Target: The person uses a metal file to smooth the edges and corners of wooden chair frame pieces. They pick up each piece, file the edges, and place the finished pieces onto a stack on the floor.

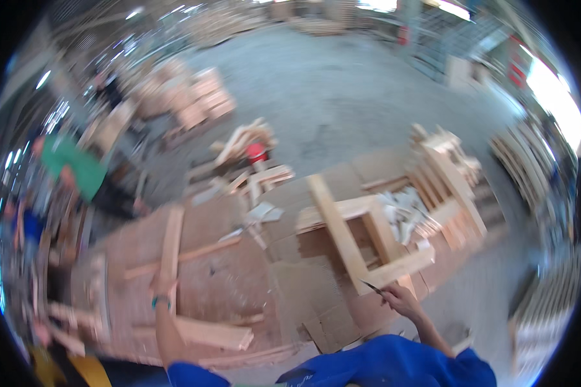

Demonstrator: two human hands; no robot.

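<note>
My left hand (163, 284) is closed around the near end of a pale wooden board (172, 235). That board points away from me, over a thin wooden strip (210, 250) lying crosswise on the worktable. My right hand (400, 300) grips a thin, dark, pointed tool (372, 287), too blurred to name exactly. The tool's tip is at the corner of an L-shaped wooden frame piece (342, 238), which rests over other joined wooden parts on cardboard (303, 287). A shorter wooden block (213, 333) lies near my left forearm.
Beyond the frame sit white crumpled pieces (403, 213) and a stack of wooden frames (448, 174). A red container (257, 153) stands among wood offcuts. At left, a person in a green shirt (74, 164) bends by the table (239, 290). Stacked slats (549, 309) line the right.
</note>
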